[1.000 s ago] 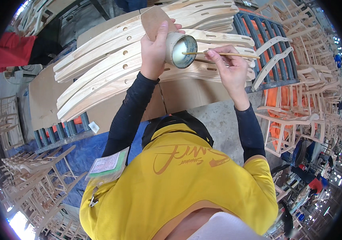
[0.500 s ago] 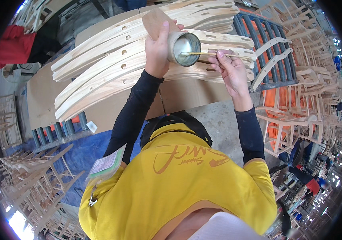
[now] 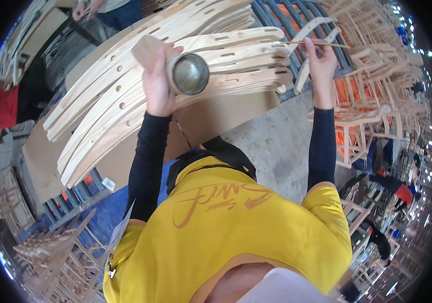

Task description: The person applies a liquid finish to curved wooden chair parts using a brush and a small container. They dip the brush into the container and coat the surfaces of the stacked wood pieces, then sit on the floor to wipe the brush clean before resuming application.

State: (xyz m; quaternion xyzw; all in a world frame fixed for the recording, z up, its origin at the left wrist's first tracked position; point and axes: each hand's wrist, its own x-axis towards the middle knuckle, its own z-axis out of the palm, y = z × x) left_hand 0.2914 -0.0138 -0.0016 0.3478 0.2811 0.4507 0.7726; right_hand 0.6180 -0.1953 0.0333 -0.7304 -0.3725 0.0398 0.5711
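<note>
Over a workbench of pale wood, a worker in a yellow shirt [image 3: 246,217] grips a round cup [image 3: 172,70] in the left hand [image 3: 159,93], together with a flat brown board [image 3: 148,51]; the thumb lies along the near side, the other fingers curl behind, mostly out of sight. The right hand [image 3: 322,61], well apart from the cup, pinches a thin stick [image 3: 336,45] between thumb and fingertips.

The stick extends left toward the right ends of the curved wooden slats [image 3: 251,35], while the cup stands over their middle stretch. The hand itself is beyond those ends, above the metal rack [image 3: 293,15]. Cardboard [image 3: 226,108] shows along the slats' near edge, and bare concrete floor [image 3: 271,136] opens between it and the right forearm. Chair frames [image 3: 372,118] crowd in just past that arm.

The stick's tip (a sliver against pale wood) is too fine to show whether it touches. The cup's contents look cloudy. At the top, another person [image 3: 117,15] is cut off by the frame; the slats' far ends run out there too.
</note>
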